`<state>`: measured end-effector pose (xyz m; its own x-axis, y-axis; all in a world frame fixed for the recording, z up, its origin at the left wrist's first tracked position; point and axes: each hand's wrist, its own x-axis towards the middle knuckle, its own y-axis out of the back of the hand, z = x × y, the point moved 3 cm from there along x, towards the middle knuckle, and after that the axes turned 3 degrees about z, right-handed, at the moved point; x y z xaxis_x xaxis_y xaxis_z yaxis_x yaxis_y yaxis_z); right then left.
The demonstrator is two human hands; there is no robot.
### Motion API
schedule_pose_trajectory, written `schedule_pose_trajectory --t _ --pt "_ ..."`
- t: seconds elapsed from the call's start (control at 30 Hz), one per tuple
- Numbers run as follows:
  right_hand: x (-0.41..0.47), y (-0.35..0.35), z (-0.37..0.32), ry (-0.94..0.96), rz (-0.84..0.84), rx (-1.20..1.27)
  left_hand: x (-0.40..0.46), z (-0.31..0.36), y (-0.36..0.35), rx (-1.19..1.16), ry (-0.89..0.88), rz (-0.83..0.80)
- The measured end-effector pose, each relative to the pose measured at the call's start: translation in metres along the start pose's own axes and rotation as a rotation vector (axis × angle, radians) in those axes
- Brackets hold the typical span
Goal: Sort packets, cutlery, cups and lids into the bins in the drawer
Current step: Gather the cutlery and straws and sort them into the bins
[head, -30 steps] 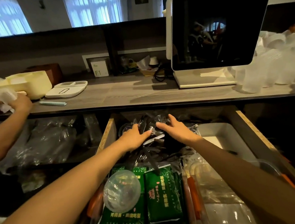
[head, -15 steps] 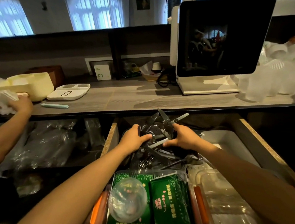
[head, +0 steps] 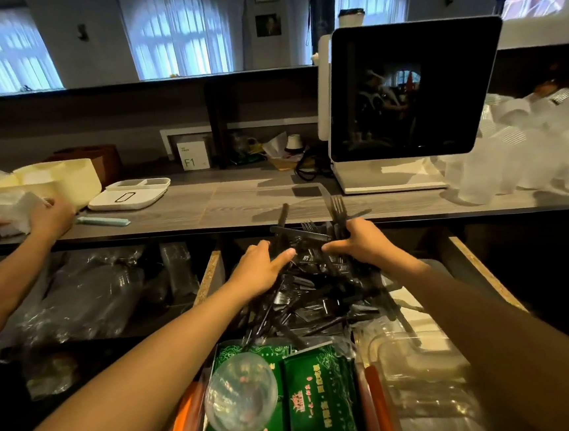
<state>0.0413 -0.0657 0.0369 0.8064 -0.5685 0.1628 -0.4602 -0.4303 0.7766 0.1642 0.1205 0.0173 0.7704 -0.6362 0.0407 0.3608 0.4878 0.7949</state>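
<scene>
While I work over the open drawer, everything sits in relation to it: the long surface runs just behind and above it, with the dark screen standing on that surface and a heap of clear cups near the screen, to its right. At the near end of the drawer lie the green packets, with a clear domed lid resting on the left one, and an empty clear bin just beside them on the right. Beyond the packets, at the middle of the drawer, is the black cutlery, a loose tangle of forks and knives.

My judgement is that the cutlery step is in hand: I am gathering the pile as one bundle. My left hand presses against its left flank with fingers mostly straight, while my right hand has its grip clamped round the far stems, a fork standing up above it. Next I need to squeeze both sides evenly and carry the bundle to its bin without shedding strays.

Compared with half a second ago, the bundle has risen and fork tips now reach above the surface edge. Someone else's hand holds white wrapping at the far left.
</scene>
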Motion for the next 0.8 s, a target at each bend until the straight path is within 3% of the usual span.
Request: schedule_pose_trajectory --t 0.23,0.4,0.5,0.6,0.73,0.8 --pt "0.006 0.034 -0.011 0.000 0.091 0.048 -0.008 0.028 0.010 -0.057 0.006 0.088" --pt "0.003 0.053 -0.024 -0.032 0.126 0.114 -0.020 0.054 0.029 -0.315 -0.013 0.324" --pt "0.000 0.062 -0.035 -0.047 0.155 0.200 -0.025 0.062 0.036 -0.517 0.080 0.446" --pt "-0.001 0.064 -0.041 -0.076 0.177 0.236 -0.026 0.062 0.025 -0.689 0.217 0.320" --pt "-0.007 0.055 -0.034 -0.135 0.187 0.336 -0.030 0.067 -0.007 -0.734 0.110 -0.088" --pt "-0.011 0.047 -0.021 -0.153 0.209 0.350 -0.031 0.065 -0.017 -0.654 0.098 -0.202"
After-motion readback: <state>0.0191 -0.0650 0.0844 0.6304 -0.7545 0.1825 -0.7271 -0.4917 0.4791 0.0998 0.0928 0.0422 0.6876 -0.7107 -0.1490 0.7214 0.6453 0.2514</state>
